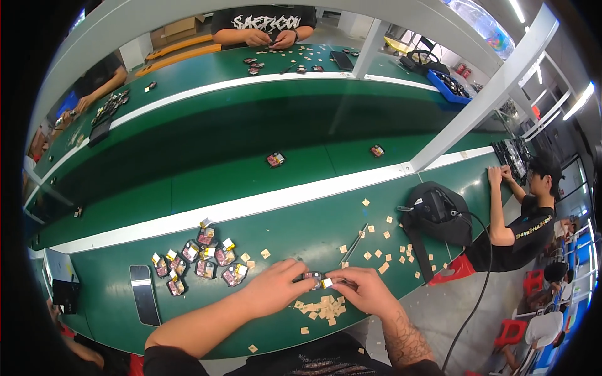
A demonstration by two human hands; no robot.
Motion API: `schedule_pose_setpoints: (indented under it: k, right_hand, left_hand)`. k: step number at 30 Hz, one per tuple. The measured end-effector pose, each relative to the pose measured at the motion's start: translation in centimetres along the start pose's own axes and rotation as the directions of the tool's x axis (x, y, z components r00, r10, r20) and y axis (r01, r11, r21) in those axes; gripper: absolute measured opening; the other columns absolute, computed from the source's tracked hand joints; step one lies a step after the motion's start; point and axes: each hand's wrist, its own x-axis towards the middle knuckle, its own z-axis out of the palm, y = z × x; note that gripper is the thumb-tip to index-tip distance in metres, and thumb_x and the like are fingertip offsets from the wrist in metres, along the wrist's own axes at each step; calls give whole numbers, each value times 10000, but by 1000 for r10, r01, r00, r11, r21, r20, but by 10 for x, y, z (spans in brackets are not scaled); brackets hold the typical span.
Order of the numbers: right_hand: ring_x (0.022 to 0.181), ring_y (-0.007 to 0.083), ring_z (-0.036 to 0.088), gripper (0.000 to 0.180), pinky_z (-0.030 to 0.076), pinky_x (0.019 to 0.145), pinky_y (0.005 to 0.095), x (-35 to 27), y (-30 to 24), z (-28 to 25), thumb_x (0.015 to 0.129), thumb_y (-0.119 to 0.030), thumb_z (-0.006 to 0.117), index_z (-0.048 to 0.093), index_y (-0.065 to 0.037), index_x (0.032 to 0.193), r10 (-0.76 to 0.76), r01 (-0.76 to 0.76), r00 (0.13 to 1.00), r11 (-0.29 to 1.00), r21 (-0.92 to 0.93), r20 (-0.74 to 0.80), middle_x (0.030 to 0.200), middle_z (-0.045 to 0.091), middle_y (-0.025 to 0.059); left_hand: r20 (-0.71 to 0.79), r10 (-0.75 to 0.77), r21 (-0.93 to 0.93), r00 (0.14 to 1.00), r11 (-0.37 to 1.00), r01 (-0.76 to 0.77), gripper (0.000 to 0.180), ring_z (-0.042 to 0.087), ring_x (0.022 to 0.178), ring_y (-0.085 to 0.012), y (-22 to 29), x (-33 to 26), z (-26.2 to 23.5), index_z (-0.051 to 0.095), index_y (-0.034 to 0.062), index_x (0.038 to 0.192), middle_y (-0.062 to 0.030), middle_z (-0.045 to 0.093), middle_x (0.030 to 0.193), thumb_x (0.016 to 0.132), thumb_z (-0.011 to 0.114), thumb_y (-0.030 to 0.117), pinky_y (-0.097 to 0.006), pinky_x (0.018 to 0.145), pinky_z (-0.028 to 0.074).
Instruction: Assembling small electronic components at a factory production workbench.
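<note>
Between my hands, above the green bench, is a small dark electronic module [311, 276] with a white and yellow piece [327, 282] at its right side. My left hand [276, 289] is closed on the module's left side. My right hand [365, 289] pinches at its right side, by the white and yellow piece; its fingertips partly hide the contact. Just below the hands lies a heap of small tan square pieces [324, 309]. To the left sits a cluster of similar modules [205, 269], several with white and yellow tabs. Tweezers [355, 244] lie beyond my right hand.
A phone [145, 296] lies at left. Loose tan squares [384, 267] are scattered at right, beside a black bag [437, 213] and hanging cable [486, 276]. Behind a white rail [251, 216], a green strip carries two modules [274, 159]. A white post [461, 128] rises at right; co-workers sit around.
</note>
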Motion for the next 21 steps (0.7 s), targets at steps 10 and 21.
schedule_pose_setpoints:
  k: [10, 21]
  right_hand:
    - [731, 232, 695, 209, 563, 675, 340, -1, -10, 10, 988, -37, 742, 760, -23, 1196, -1, -2, 997, 999, -43, -75, 930, 719, 111]
    - [879, 382, 733, 317, 609, 728, 453, 2, -9, 28, 933, -12, 727, 676, -37, 1245, -173, 152, 983, 946, -287, -52, 1069, 695, 123]
  left_hand:
    - [-11, 9, 21, 1000, 1000, -9, 322, 632, 1067, -284, -1, -1, 2, 691, 129, 1253, -65, 650, 1193, 943, 771, 173, -419, 930, 565]
    - [-12, 15, 53, 1000, 998, -14, 301, 605, 1116, -274, 3, 0, -3, 660, 98, 1221, -68, 585, 1128, 926, 650, 154, -421, 960, 553]
